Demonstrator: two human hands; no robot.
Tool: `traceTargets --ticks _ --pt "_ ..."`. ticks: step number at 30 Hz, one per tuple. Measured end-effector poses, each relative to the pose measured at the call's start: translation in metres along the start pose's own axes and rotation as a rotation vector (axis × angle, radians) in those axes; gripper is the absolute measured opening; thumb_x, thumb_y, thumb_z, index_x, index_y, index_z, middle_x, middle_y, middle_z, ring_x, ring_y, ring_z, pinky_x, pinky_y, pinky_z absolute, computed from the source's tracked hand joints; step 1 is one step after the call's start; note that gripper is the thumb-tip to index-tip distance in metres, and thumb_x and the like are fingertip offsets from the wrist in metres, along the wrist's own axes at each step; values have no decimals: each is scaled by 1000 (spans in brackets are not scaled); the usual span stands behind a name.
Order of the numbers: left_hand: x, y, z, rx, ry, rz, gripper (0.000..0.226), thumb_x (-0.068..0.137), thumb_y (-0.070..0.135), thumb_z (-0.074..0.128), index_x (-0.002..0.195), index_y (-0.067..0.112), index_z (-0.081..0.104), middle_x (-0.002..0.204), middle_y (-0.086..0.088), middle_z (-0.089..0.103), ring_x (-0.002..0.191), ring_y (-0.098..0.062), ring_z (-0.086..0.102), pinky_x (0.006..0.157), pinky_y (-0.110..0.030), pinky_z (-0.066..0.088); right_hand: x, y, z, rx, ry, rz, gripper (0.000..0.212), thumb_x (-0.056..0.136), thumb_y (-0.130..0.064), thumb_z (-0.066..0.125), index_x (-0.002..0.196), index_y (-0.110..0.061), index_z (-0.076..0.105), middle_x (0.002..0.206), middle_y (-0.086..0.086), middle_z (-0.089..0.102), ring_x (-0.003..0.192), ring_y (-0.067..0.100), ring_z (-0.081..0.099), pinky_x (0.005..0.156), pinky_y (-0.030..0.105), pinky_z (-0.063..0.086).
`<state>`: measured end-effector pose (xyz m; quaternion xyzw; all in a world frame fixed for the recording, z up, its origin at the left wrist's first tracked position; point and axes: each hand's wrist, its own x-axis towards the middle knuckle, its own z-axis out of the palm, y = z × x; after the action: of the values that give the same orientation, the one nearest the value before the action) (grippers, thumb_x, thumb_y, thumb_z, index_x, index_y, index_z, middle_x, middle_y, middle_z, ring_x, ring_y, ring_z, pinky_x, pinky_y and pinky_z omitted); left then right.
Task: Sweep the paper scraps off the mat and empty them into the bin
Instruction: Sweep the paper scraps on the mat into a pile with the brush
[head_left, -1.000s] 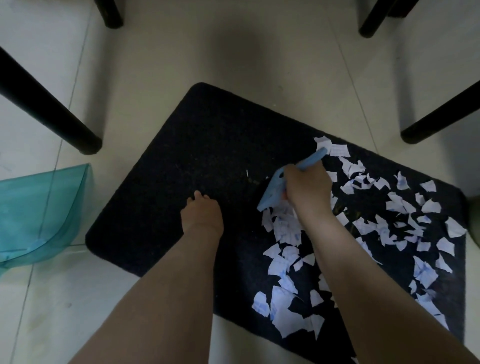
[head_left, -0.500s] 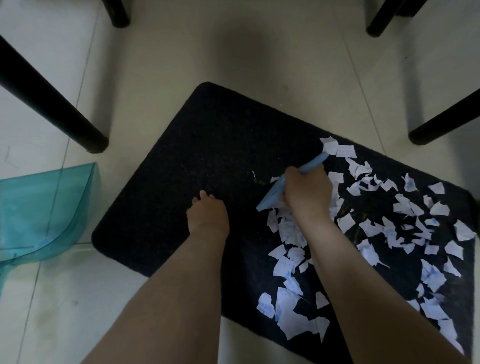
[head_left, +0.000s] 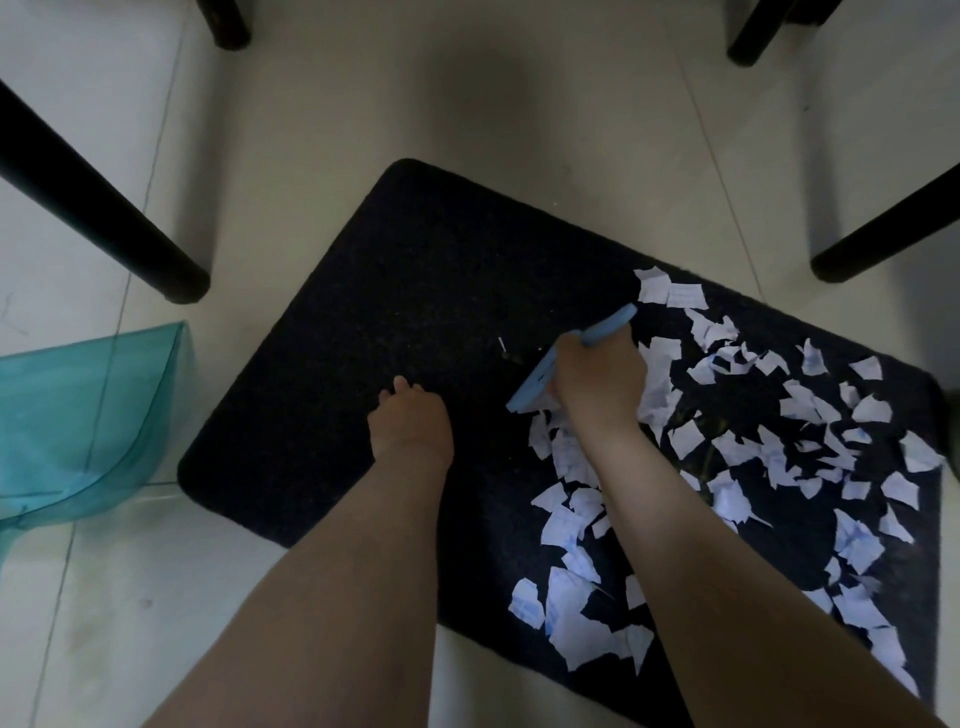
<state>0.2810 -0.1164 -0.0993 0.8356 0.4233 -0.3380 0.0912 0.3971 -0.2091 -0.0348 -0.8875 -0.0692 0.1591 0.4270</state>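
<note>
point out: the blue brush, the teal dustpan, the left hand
blue brush (head_left: 535, 384): head view, on the flat head end left of the right hand.
teal dustpan (head_left: 78, 415): head view, on its clear pan floor.
left hand (head_left: 410, 423): head view, back of the hand.

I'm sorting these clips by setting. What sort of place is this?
Probably an indoor room, seen at floor level under furniture: pale floor tiles, a dark mat strewn with paper scraps, and black furniture legs around it.
</note>
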Motion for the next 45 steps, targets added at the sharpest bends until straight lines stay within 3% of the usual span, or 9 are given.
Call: traceTargets --ticks 6,9,14,20,26,30,35,42,45 --pt "-3 0 -4 38 -24 3 80 90 32 61 152 10 15 160 -12 5 144 -30 22 108 -39 37 -8 -2 21 203 -305 73 14 91 -15 57 100 -5 56 85 11 67 69 17 67 60 29 58" --pt "-4 -1 -3 29 -23 8 83 89 31 63 152 8 14 160 -13 4 145 -31 21 110 -39 35 -6 12 28 67 -187 110 17 91 -19 56 100 -4 57 88 10 69 74 19 69 66 33 59" --pt "-4 0 -3 45 -11 23 81 89 29 63 152 7 17 159 -14 9 143 -32 25 111 -39 36 -21 16 12 280 40 65 12 93 -10 52 97 1 55 78 12 65 53 0 61 46 11 46" --pt "-4 -2 1 29 -5 4 88 85 32 68 152 6 16 158 -13 13 142 -30 26 109 -38 38 -29 5 27 444 -212 198 12 93 -9 55 102 -2 56 89 15 67 58 10 65 49 17 50" --pt "-3 -1 0 -5 -16 3 83 89 28 64 152 5 15 160 -14 6 144 -31 23 113 -39 35 -10 19 9 606 45 251 9 93 -9 55 101 -3 56 85 13 67 56 8 65 57 24 56" --pt "-5 -1 -1 5 -16 24 81 90 29 62 152 6 16 159 -14 6 144 -31 23 113 -39 34 -14 18 8 610 -36 174 9 93 -6 54 85 -10 52 69 6 62 50 9 60 52 21 51" --pt "-4 -2 2 6 4 9 85 89 32 63 152 6 13 159 -13 9 143 -29 25 111 -38 36 -11 13 22 585 -235 241 7 92 -8 57 85 -10 56 76 8 65 58 12 62 54 23 53" --pt "-5 -1 -8 0 -57 0 79 90 28 63 151 7 18 160 -14 5 143 -32 26 109 -40 38 14 16 -4 581 28 215 2 92 -8 56 90 -6 56 69 7 65 50 10 63 56 26 54" --pt "-7 2 -25 -18 -92 -18 62 83 34 71 136 10 49 148 -12 38 124 -27 50 87 -35 48 27 8 -29 651 29 178 11 90 -6 56 79 -9 55 65 6 63 51 11 59 49 24 48"
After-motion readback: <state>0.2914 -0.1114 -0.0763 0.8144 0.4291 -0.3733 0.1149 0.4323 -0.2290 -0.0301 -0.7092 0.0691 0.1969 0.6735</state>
